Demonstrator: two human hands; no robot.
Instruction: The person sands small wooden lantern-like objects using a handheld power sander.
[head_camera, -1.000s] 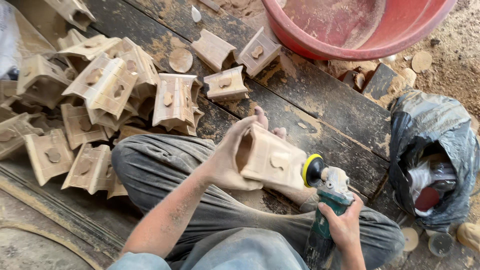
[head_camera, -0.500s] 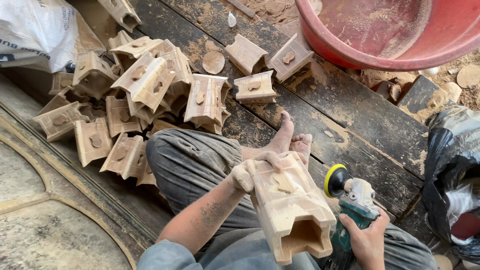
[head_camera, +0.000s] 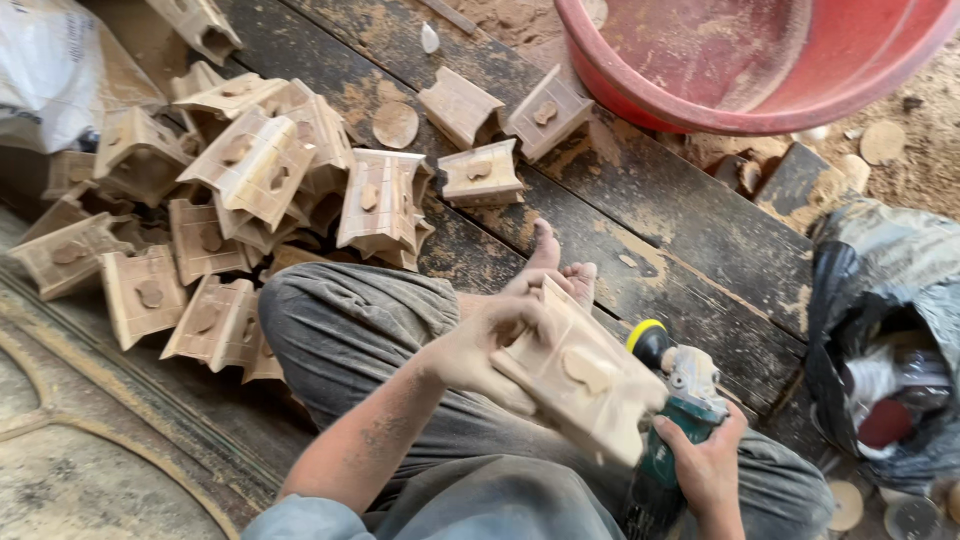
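My left hand (head_camera: 490, 348) grips a pale carved wooden block (head_camera: 580, 375) with a round knob in relief, held tilted over my lap. My right hand (head_camera: 705, 462) holds a green angle sander (head_camera: 672, 400) whose yellow-rimmed black disc (head_camera: 648, 340) sits against the block's right side. My bare foot (head_camera: 558, 270) rests on the dark boards just beyond the block.
A heap of similar carved wooden blocks (head_camera: 250, 190) lies at the left, with three more (head_camera: 482, 170) ahead. A big red basin (head_camera: 740, 60) stands at the top right. A black plastic bag (head_camera: 880, 330) of sanding discs sits at the right. A white sack (head_camera: 50, 70) lies top left.
My left hand has turned the block from end-on and low back to a flatter tilt beside the sander disc. The view has shifted slightly.
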